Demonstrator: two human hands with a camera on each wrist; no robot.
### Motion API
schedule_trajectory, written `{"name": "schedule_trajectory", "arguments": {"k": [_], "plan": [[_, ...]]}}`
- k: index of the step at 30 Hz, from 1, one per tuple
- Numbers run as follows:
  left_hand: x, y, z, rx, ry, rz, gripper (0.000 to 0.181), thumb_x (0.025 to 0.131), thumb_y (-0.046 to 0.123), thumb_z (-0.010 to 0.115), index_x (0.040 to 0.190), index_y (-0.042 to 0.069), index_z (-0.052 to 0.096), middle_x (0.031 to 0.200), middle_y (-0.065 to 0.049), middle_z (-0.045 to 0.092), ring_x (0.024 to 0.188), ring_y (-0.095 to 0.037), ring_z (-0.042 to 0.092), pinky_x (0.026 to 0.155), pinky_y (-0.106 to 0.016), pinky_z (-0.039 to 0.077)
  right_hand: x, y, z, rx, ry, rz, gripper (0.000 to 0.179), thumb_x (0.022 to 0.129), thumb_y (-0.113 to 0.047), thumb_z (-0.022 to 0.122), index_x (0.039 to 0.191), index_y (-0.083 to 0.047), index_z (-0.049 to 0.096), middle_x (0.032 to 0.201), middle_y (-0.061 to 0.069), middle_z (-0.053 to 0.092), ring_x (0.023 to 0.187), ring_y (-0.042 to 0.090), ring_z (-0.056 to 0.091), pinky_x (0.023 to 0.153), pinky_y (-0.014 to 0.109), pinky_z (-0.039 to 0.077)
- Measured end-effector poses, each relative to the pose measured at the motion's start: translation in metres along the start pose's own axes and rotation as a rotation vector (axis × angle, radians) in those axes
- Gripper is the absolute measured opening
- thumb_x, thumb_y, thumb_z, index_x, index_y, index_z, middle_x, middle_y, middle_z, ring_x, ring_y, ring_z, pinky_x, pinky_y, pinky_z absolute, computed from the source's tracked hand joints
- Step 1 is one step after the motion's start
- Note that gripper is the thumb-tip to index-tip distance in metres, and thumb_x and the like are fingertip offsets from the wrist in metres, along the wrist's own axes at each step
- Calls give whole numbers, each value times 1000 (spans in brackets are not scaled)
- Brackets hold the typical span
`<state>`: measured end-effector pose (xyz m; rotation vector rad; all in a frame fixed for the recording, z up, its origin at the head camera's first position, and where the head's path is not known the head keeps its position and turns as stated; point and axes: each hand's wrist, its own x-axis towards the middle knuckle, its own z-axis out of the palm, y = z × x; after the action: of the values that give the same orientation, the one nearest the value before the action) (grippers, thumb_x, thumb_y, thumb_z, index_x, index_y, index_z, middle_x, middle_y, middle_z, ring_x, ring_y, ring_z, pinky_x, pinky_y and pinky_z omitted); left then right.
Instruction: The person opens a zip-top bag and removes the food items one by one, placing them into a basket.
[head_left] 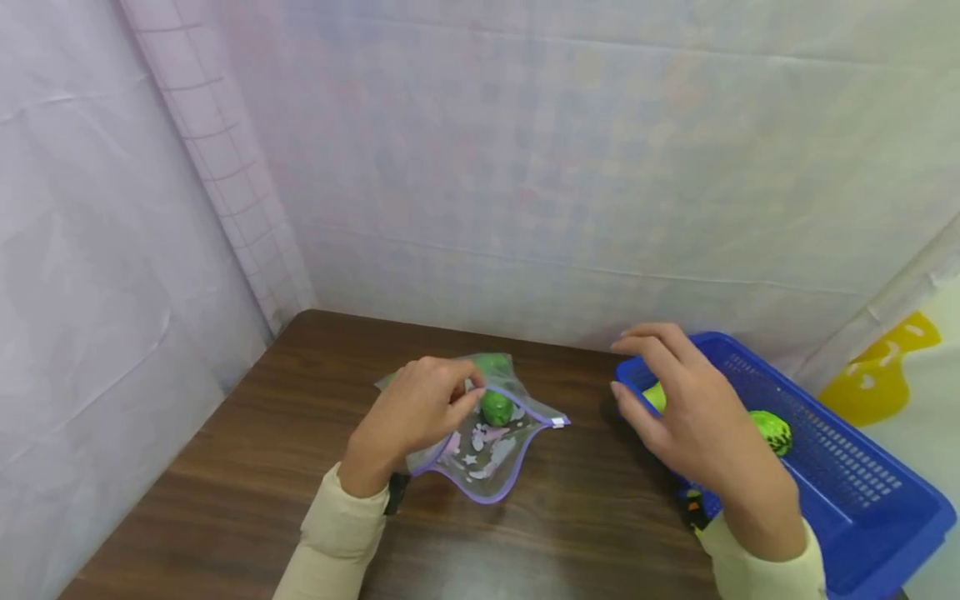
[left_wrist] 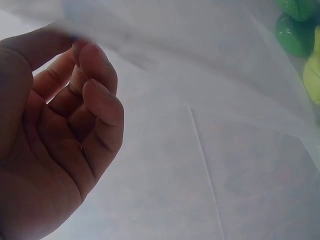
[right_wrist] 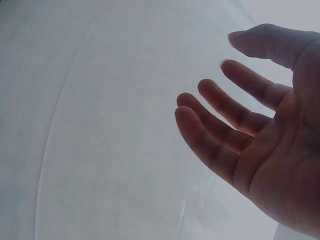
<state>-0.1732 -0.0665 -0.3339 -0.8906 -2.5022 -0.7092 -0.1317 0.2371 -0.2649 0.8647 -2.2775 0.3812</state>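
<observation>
My left hand [head_left: 420, 408] pinches the edge of a clear zip bag [head_left: 517, 458] with a purple seal and a white slider. The bag's mouth gapes towards me on the table. Inside it lies a round green item [head_left: 497, 408], its kind unclear; the left wrist view shows glossy green pieces [left_wrist: 295, 37] and a yellow-green one [left_wrist: 313, 75] through the film. Over the near-left side of a blue basket [head_left: 847, 446] hovers my right hand [head_left: 708, 425], fingers loosely bent and holding nothing. In the basket sits a bright green item with dark speckles [head_left: 772, 432].
A yellow-green thing [head_left: 655, 397] shows in the basket behind the right hand. The brown wooden table [head_left: 247, 467] meets white cloth hangings [head_left: 480, 167] at the back and left. A yellow shape [head_left: 873, 387] marks the cloth at right.
</observation>
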Motion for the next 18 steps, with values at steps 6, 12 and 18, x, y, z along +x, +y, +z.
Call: {"name": "schedule_trajectory", "arguments": {"k": [6,12,18], "plan": [[-1,-1,-2,19,13,2,6,92,16,72,96,13,74,62,11,54,53,0,42,47,-18,35,7,-34,19,156,76,-49,32,85,-15,73,115,-6,65,117,7,62,99,19,62,80,26,47],[0,-2,-1,19,37,19,5,91,16,73,94,12,74,61,10,52,52,-1,40,46,-18,34,8,-55,49,250,49,-54,23,88,-17,71,108,-7,64,112,4,61,96,16,60,79,24,49],[1,0,0,15,44,35,5,91,14,72,95,11,74,61,10,52,52,-1,40,45,-17,33,3,-65,71,219,-24,-68,24,86,-17,75,105,-9,63,108,1,61,91,13,60,74,29,54]]}}
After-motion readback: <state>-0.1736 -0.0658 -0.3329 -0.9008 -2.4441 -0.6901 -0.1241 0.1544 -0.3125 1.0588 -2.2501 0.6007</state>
